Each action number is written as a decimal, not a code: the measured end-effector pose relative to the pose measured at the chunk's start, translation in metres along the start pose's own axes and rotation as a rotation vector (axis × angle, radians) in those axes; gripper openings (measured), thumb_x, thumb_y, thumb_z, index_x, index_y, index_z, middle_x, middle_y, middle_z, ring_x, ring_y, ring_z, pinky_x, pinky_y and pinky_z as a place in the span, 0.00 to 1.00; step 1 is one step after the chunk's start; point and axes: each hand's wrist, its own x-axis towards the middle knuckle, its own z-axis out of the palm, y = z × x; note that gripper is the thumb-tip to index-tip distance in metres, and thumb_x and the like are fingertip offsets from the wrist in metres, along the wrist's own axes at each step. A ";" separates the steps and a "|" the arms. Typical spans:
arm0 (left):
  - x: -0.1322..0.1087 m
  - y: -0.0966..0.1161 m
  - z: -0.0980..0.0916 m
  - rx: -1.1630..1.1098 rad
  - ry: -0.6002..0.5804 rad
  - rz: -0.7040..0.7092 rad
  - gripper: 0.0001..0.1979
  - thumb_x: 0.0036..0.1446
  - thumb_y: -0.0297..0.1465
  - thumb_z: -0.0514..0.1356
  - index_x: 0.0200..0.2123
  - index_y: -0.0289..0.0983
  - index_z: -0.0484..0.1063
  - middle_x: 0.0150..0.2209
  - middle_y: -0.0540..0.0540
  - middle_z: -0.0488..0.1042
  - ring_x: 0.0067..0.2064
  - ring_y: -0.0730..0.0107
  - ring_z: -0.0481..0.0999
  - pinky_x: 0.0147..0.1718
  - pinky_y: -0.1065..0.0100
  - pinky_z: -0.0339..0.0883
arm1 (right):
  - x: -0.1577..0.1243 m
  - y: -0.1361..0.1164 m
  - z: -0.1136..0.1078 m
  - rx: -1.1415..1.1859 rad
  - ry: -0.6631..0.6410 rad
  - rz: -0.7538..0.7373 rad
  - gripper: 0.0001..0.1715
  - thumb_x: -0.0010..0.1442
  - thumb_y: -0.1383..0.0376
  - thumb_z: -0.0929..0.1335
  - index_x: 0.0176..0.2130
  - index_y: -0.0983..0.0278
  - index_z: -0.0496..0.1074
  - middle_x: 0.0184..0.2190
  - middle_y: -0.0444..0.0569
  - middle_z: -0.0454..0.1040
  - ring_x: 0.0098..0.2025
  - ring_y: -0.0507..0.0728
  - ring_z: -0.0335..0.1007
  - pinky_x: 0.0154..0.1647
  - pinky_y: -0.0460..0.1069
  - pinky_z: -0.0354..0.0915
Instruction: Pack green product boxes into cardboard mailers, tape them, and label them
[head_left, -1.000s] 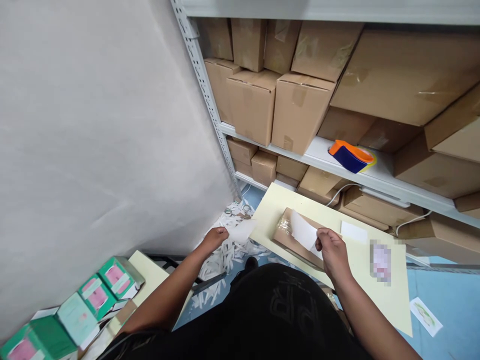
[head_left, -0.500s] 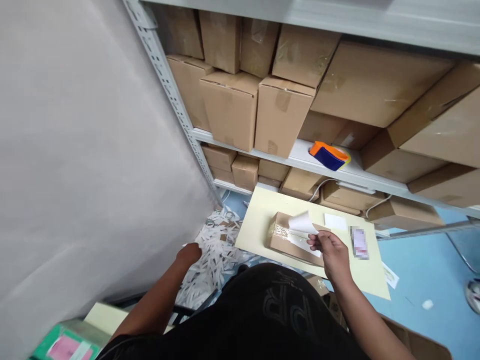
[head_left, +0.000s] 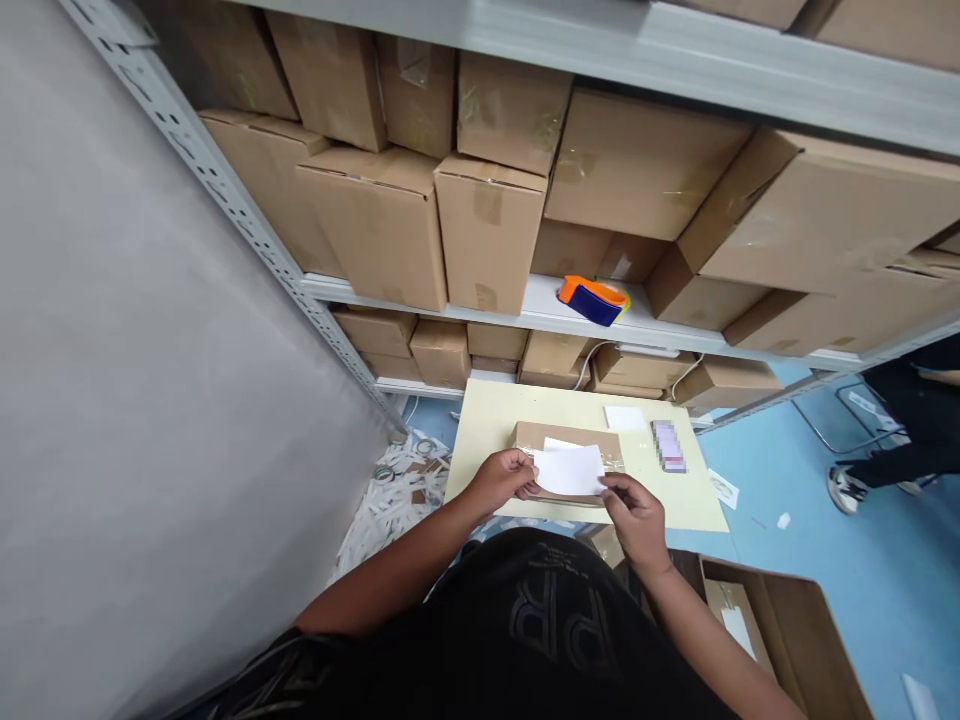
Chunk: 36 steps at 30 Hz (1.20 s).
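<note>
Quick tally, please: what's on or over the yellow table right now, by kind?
Brown parcel: 1
White label, held over the parcel by left hand and right hand: 1
Loose white slip: 1
Flat blurred item: 1
Total: 4

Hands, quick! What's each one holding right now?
Left hand: pinching the left edge of the white label.
Right hand: pinching that label's right edge.

Right of the parcel (head_left: pixel 604 440), a pixelated item (head_left: pixel 667 446) is unreadable; the white label (head_left: pixel 570 470) hides the parcel's near top.
</note>
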 end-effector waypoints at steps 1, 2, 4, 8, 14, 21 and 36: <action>0.004 -0.004 0.004 0.018 0.014 0.025 0.18 0.48 0.43 0.70 0.31 0.37 0.69 0.26 0.49 0.76 0.29 0.68 0.78 0.29 0.70 0.69 | 0.000 0.004 -0.002 -0.013 -0.002 0.007 0.13 0.56 0.56 0.74 0.37 0.62 0.81 0.38 0.51 0.82 0.40 0.60 0.78 0.45 0.54 0.72; 0.008 -0.008 0.008 0.039 0.034 0.057 0.16 0.49 0.41 0.70 0.30 0.38 0.68 0.26 0.51 0.75 0.27 0.70 0.76 0.29 0.70 0.68 | 0.001 0.009 -0.003 -0.026 0.000 0.018 0.14 0.56 0.54 0.74 0.37 0.62 0.80 0.36 0.51 0.82 0.39 0.60 0.77 0.45 0.54 0.72; 0.016 -0.015 0.015 0.132 0.098 0.149 0.13 0.50 0.37 0.68 0.31 0.39 0.67 0.27 0.53 0.73 0.27 0.72 0.74 0.29 0.70 0.68 | 0.006 0.019 -0.005 -0.066 0.013 0.043 0.16 0.57 0.52 0.73 0.36 0.62 0.79 0.34 0.50 0.81 0.37 0.59 0.76 0.43 0.53 0.72; 0.032 -0.019 0.025 0.534 0.236 0.321 0.04 0.59 0.31 0.60 0.39 0.40 0.73 0.35 0.50 0.77 0.37 0.68 0.77 0.38 0.67 0.70 | 0.025 0.042 -0.007 -0.192 0.006 0.041 0.16 0.59 0.52 0.70 0.38 0.61 0.78 0.34 0.49 0.80 0.36 0.58 0.74 0.42 0.52 0.70; 0.056 -0.032 0.040 1.205 0.202 0.364 0.13 0.64 0.24 0.54 0.43 0.38 0.78 0.44 0.40 0.79 0.49 0.57 0.76 0.50 0.59 0.69 | 0.052 0.080 -0.004 -0.477 -0.142 -0.186 0.18 0.64 0.61 0.63 0.45 0.62 0.79 0.41 0.52 0.81 0.42 0.61 0.76 0.48 0.54 0.69; 0.069 -0.045 0.042 1.502 0.159 0.316 0.10 0.64 0.28 0.57 0.45 0.36 0.76 0.43 0.38 0.76 0.47 0.52 0.74 0.47 0.56 0.67 | 0.062 0.093 0.003 -0.912 -0.331 -0.456 0.14 0.64 0.68 0.64 0.41 0.62 0.80 0.36 0.54 0.77 0.42 0.62 0.70 0.46 0.53 0.65; 0.036 -0.064 -0.017 0.405 0.148 0.014 0.25 0.60 0.42 0.63 0.57 0.38 0.71 0.56 0.37 0.78 0.54 0.51 0.79 0.55 0.53 0.69 | 0.036 0.116 -0.020 -0.235 -0.034 0.305 0.31 0.61 0.44 0.65 0.50 0.63 0.77 0.45 0.56 0.81 0.46 0.66 0.78 0.47 0.58 0.71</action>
